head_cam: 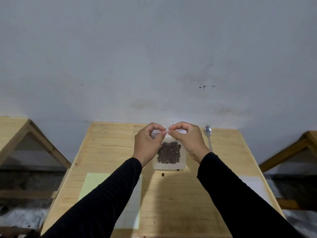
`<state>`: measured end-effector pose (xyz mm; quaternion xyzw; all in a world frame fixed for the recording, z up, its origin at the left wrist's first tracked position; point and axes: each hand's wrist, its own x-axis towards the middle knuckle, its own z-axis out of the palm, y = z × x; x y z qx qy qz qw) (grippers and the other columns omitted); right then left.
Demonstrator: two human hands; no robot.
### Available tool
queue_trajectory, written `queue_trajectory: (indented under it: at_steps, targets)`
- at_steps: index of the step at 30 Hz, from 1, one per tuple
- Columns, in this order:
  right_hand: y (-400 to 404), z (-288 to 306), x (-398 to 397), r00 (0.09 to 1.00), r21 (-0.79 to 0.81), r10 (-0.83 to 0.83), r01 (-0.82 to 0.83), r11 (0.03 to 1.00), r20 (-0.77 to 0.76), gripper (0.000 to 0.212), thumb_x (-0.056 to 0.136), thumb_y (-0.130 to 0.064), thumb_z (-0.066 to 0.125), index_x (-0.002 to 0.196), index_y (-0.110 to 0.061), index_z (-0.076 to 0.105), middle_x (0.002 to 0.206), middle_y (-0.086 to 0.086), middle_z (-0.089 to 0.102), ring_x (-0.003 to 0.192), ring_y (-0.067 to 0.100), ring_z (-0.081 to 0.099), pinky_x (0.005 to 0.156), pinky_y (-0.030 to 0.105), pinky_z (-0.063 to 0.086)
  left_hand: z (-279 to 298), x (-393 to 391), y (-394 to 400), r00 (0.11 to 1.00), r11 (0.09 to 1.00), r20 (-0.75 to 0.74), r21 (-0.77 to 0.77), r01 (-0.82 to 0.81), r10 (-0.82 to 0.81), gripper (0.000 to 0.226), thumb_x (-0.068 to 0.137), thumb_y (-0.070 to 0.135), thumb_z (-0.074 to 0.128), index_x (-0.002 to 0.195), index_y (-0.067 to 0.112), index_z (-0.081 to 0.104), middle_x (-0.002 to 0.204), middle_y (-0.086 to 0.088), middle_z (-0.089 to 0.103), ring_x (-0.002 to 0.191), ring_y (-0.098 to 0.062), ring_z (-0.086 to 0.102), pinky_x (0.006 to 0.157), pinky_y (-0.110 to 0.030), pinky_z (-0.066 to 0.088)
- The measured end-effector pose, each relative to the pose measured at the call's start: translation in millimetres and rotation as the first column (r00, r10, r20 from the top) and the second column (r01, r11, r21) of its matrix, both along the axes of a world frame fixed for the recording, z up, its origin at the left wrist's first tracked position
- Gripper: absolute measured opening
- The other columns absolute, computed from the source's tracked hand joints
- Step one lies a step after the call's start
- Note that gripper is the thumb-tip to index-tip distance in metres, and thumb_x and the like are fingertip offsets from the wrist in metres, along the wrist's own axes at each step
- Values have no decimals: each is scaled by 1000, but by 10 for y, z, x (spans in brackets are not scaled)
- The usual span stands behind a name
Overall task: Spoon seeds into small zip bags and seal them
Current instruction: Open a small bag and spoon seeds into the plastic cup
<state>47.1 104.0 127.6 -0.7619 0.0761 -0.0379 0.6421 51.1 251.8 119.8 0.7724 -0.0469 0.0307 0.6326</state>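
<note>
A wooden table is shown set against a grey wall, with pale sheets laid at its near left. A white container of dark seeds is seen mid-table. A small zip bag is pinched at its top strip by the left hand and right hand, fingertips nearly meeting; sealing appears under way. A spoon is left beside, and a stray seed lies loose.

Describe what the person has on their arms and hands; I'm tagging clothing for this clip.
Both arms wear long, close-fitting black sleeves that end at the wrists. The left hand and right hand are bare: no gloves, rings, watch or bracelet show. The fabric is plain, with no visible logo or pattern.
</note>
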Motion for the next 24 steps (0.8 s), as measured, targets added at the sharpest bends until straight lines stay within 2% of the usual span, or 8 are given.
queue_trajectory:
  at_steps: [4, 7, 12, 15, 17, 19, 21, 24]
  targets:
    - [23, -99, -29, 999, 32, 31, -31, 999, -24, 7, 77, -15, 75, 78, -21, 71, 85, -14, 67, 81, 2, 61, 84, 28, 48, -87, -10, -3, 997, 998, -42, 13, -57, 57, 5, 84, 17, 70, 81, 20, 67, 65, 18, 56, 49, 8, 46, 51, -5, 35]
    - [1, -251, -143, 990, 61, 96, -89, 994, -108, 9, 80, -10, 72, 82, -19, 71, 81, -9, 68, 70, 3, 61, 73, 19, 49, -228, -12, 66, 987, 994, -113, 13, -113, 113, 4, 84, 19, 69, 82, 22, 67, 75, 15, 61, 51, 5, 46, 55, -11, 40]
    - [32, -661, -461, 965, 64, 18, -1, 998, -263, 9, 78, 0, 70, 85, -5, 71, 66, 0, 67, 58, 7, 58, 59, 14, 48, -627, -199, 161, 952, 990, -294, 131, -50, 87, 10, 85, 24, 69, 94, 20, 66, 97, 10, 64, 87, -9, 57, 78, -22, 44]
    - [97, -996, -681, 930, -1, -47, 50, 999, -366, 8, 80, -6, 70, 87, -10, 72, 79, 3, 70, 69, 10, 62, 63, 16, 49, -919, -423, 180, 939, 962, -339, 271, 37, 59, 18, 83, 23, 70, 101, 21, 65, 93, 2, 63, 76, -9, 54, 75, -24, 43]
    - [129, -1189, -795, 911, -98, -93, 58, 993, -402, 7, 82, -12, 69, 89, -15, 71, 85, -1, 70, 78, 10, 64, 68, 16, 50, -1117, -531, 177, 940, 926, -336, 370, 77, 56, 24, 82, 19, 70, 105, 20, 66, 101, -3, 62, 84, -11, 56, 81, -23, 43]
    - [143, -1347, -840, 903, -202, -148, 70, 977, -404, 9, 83, -16, 68, 91, -18, 71, 88, -4, 69, 84, 13, 64, 77, 22, 52, -1273, -622, 162, 940, 885, -338, 451, 116, 49, 29, 84, 13, 67, 112, 18, 64, 124, -4, 53, 111, -16, 52, 100, -19, 33]
    - [163, -1436, -846, 905, -319, -184, 57, 946, -384, 15, 83, -20, 69, 97, -18, 71, 95, -3, 69, 89, 12, 62, 86, 25, 49, -1376, -703, 146, 958, 833, -284, 537, 134, 29, 34, 88, 8, 59, 121, 12, 60, 139, -5, 42, 129, -16, 40, 103, -8, 15]
    - [199, -1527, -864, 935, -509, -186, 7, 860, -302, 27, 83, -16, 66, 109, -10, 67, 106, 1, 60, 95, 5, 53, 86, 10, 33, -1485, -767, 122, 985, 708, -133, 685, 172, -111, 41, 96, 12, 45, 136, 7, 45, 149, -6, 34, 140, -16, 25, 106, -8, 1]
